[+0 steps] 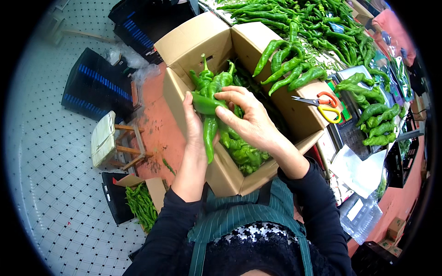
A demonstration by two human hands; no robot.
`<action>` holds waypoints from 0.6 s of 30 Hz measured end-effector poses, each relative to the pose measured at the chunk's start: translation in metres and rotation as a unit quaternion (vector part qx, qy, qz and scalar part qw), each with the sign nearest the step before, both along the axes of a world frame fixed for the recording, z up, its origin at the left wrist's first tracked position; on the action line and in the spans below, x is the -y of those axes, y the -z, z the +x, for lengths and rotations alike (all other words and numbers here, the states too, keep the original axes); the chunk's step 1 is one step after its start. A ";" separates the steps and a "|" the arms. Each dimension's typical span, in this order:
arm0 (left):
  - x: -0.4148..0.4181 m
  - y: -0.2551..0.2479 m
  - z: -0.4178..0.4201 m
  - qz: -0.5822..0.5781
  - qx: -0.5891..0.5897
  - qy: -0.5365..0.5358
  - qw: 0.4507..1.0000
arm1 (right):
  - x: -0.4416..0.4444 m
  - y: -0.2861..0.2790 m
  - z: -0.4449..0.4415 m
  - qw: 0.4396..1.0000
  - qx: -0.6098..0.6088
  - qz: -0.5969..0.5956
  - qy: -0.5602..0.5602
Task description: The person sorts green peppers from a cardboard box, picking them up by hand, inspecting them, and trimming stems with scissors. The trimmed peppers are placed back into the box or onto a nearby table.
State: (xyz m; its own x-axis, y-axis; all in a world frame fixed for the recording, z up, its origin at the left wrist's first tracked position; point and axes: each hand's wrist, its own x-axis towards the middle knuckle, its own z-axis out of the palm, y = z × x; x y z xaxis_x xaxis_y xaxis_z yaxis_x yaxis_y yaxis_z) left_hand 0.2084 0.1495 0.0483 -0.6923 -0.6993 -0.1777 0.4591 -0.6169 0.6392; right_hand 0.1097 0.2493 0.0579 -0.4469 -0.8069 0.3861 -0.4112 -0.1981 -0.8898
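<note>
Over an open cardboard box (pixel 221 172), my left hand (pixel 195 127) holds a bunch of long green peppers (pixel 210 134) from below and the left, stems pointing away from me. My right hand (pixel 247 114) has its thumb and fingers on one pepper (pixel 205 103) that lies across the bunch. More green peppers (pixel 247 157) fill the near part of the box, partly hidden by my right hand. On the box's right flap several peppers (pixel 285 69) lie in a group. Scissors (pixel 323 103) with one red and one yellow handle rest beside them, blades pointing left.
A table at the right bears a large heap of peppers (pixel 269 13), a scale with peppers (pixel 380 120) on it, white sheets (pixel 359 170) and clear plastic trays (pixel 361 217). On the left are black crates (pixel 96 82), a stool (pixel 103 138) and a small box of peppers (pixel 141 207). Another person (pixel 397 34) is at the upper right.
</note>
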 end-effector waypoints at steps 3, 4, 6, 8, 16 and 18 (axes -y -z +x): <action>0.001 0.001 -0.002 0.029 0.048 -0.012 0.998 | 0.009 0.008 -0.009 0.988 0.141 -0.013 -0.068; 0.001 0.002 -0.001 0.015 0.049 -0.003 0.999 | 0.009 0.006 -0.010 0.965 0.244 -0.003 -0.093; -0.003 0.003 0.000 -0.001 0.045 0.016 0.999 | 0.004 0.013 -0.020 0.936 0.316 -0.015 -0.155; 0.001 0.009 0.001 0.006 0.018 0.037 0.999 | -0.002 0.014 -0.024 0.928 0.336 -0.018 -0.157; 0.017 0.032 0.011 -0.021 -0.058 0.129 0.990 | -0.059 -0.004 -0.041 0.990 -0.092 -0.013 0.103; 0.022 0.025 0.024 -0.090 -0.027 0.122 0.988 | -0.087 -0.013 -0.059 0.934 -0.249 0.054 0.249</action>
